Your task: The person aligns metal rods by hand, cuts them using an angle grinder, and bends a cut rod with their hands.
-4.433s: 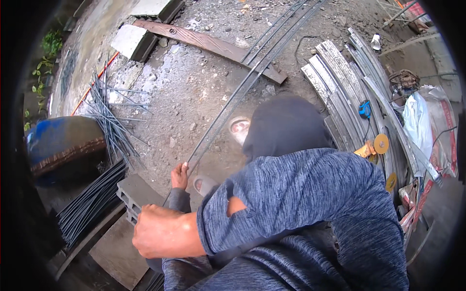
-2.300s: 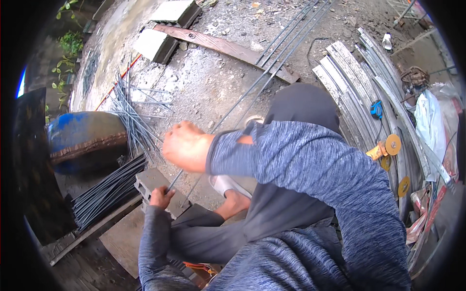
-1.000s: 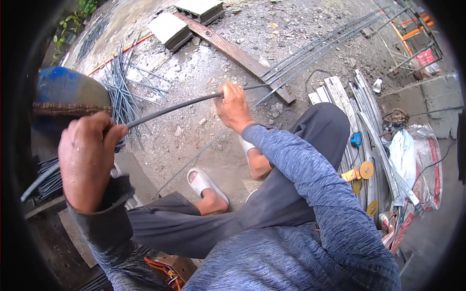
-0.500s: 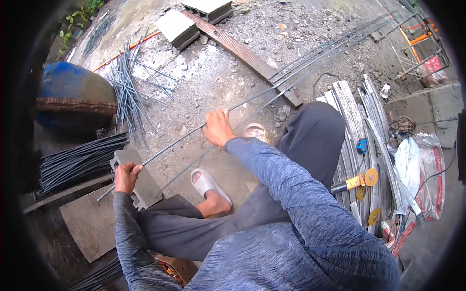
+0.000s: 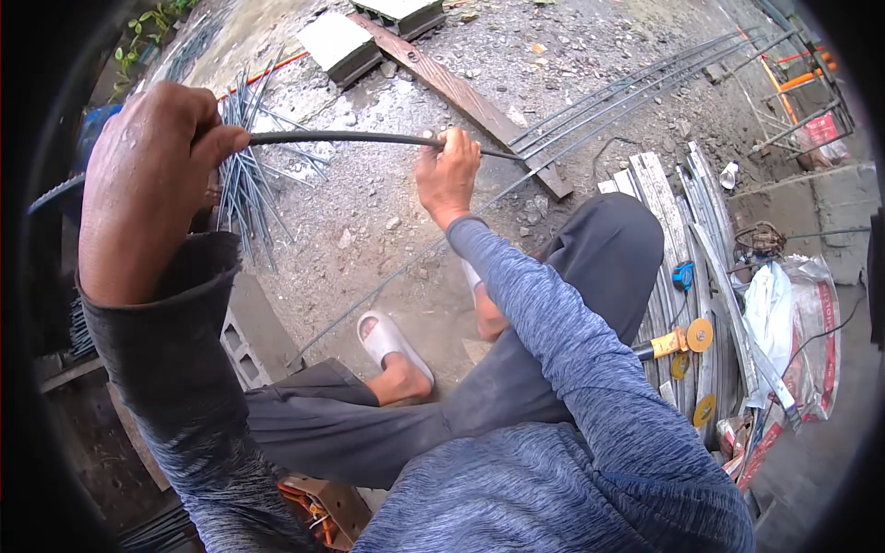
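A thin dark steel rebar rod [image 5: 341, 137] stretches across in front of me at an angle, raised off the ground on the left. My left hand [image 5: 147, 184], lifted high and close to the camera, is closed around it near its left end, which sticks out past the wrist. Farther right, my right hand [image 5: 450, 175] grips the same rod, short of a wooden plank [image 5: 442, 78]. Beyond that hand the rod reaches the plank. A second rod [image 5: 396, 274] lies lower, slanting from a hollow concrete block [image 5: 249, 323] up to the plank. Several long rods [image 5: 636, 81] extend to the far right.
A heap of short cut rods [image 5: 247, 175] lies at left, in front of a blue drum [image 5: 96, 138]. On the right are metal strips [image 5: 659, 189], a blue tape measure [image 5: 683, 276], an angle grinder [image 5: 666, 345] and a torn sack [image 5: 816, 323]. Concrete blocks [image 5: 341, 46] stand ahead.
My left hand has risen sharply, lifting the rod's left end toward the camera. My right hand has moved up and right. The rod now bows slightly.
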`<action>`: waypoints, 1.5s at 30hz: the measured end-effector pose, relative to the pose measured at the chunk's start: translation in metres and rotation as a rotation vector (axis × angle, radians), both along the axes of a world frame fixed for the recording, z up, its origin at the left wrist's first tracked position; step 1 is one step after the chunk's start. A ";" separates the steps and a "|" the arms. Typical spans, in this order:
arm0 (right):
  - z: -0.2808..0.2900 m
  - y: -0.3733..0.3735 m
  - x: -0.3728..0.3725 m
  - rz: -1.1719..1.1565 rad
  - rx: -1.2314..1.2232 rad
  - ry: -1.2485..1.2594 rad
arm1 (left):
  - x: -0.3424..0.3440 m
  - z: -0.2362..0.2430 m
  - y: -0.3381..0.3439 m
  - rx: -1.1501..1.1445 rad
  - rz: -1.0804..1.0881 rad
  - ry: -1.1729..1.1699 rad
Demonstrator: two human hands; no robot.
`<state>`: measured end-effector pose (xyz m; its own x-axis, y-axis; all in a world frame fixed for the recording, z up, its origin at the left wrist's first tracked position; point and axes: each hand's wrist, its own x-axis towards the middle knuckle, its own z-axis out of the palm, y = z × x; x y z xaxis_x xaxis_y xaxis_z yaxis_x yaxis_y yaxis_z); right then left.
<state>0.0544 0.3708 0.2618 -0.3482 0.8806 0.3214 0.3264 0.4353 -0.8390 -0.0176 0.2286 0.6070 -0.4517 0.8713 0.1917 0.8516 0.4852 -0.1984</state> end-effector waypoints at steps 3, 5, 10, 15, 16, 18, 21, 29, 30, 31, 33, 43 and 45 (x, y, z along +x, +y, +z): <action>-0.008 -0.012 0.002 0.100 0.006 -0.066 | -0.013 -0.021 -0.035 -0.027 -0.033 -0.031; -0.029 -0.026 0.001 0.190 -0.006 -0.144 | -0.031 -0.065 -0.078 -0.008 0.149 -0.227; -0.090 -0.074 0.005 0.486 0.062 -0.351 | -0.082 -0.244 -0.254 -0.016 0.550 -0.894; -0.090 -0.074 -0.005 0.720 -0.064 -0.682 | -0.082 -0.272 -0.270 -0.027 0.475 -0.674; -0.086 -0.074 -0.006 0.723 -0.057 -0.677 | -0.085 -0.259 -0.259 0.033 0.473 -0.692; -0.081 -0.073 -0.004 0.531 0.019 -0.536 | -0.081 -0.215 -0.219 0.029 0.460 -0.668; -0.061 -0.058 -0.006 0.242 0.119 -0.294 | -0.052 -0.129 -0.154 0.043 0.282 -0.474; 0.017 0.023 -0.001 -0.060 -0.159 0.062 | 0.015 0.010 0.023 0.116 -0.360 0.283; 0.018 0.025 -0.002 -0.122 -0.093 0.143 | 0.015 0.014 0.024 0.112 -0.358 0.287; 0.018 0.024 -0.004 -0.096 -0.057 0.118 | 0.014 0.019 0.023 0.075 -0.279 0.229; 0.015 0.010 -0.003 0.051 -0.095 0.040 | -0.002 0.015 0.003 0.009 -0.238 0.230; 0.041 -0.034 0.014 0.737 0.041 -0.430 | -0.109 -0.332 -0.283 -0.290 0.584 -0.943; 0.077 -0.038 0.019 0.960 0.071 -0.348 | -0.099 -0.347 -0.271 -0.179 0.492 -0.909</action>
